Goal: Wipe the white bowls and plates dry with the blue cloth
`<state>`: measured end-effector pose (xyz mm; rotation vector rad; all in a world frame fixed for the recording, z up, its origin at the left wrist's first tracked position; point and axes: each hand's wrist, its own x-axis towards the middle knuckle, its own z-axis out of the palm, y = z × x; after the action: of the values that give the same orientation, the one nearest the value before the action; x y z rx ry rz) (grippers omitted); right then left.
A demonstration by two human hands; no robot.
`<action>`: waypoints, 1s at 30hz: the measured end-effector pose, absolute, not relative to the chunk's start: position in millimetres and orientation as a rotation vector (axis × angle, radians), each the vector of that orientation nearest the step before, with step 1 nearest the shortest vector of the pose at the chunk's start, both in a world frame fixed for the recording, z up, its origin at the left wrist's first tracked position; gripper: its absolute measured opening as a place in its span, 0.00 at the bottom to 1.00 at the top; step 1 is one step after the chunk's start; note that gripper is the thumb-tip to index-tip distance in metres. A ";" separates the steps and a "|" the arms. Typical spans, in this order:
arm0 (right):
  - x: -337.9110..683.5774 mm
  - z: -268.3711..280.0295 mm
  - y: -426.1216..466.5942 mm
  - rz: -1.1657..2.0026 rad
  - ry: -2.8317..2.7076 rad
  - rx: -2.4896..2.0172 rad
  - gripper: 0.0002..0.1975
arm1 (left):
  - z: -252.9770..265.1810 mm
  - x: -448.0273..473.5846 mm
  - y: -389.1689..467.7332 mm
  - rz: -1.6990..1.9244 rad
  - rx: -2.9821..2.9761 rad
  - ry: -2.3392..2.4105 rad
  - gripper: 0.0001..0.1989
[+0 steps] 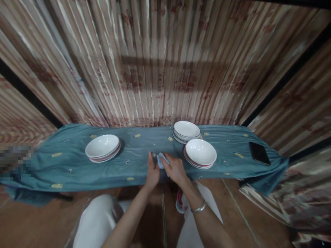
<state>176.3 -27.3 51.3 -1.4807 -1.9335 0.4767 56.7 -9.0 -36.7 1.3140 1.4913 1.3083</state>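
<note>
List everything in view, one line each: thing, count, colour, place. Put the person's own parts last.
small cloth: one, light blue, held between both hands at the table's middle front
stacks of bowls: three, white with reddish rims, one left, two right
phone: one, black, far right on the tablecloth
tablecloth: one, teal with gold motifs, covering the table
curtain: striped brown-beige, behind the table
bracelet: one, silver, right wrist
left hand: on the small cloth
right hand: gripping the small cloth
</note>
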 end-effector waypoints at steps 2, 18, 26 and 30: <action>165.9 40.5 -19.7 0.545 -1.917 -1.460 0.14 | -36.5 33.7 -9.0 1.322 1.284 1.542 0.37; 63.8 32.6 14.5 0.747 -2.037 -1.417 0.12 | 33.4 -109.9 -2.8 1.778 1.401 1.941 0.40; 3.7 65.2 69.0 0.516 -2.277 -1.628 0.16 | 16.1 -177.5 20.4 1.854 1.094 2.117 0.45; -16.4 70.9 91.0 0.477 -2.324 -1.687 0.20 | 3.7 -189.9 30.5 1.780 0.927 2.086 0.44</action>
<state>-16.4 91.0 70.9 -1.6870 -2.3241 0.4770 -189.9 30.5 3.7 0.9270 2.0855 1.7801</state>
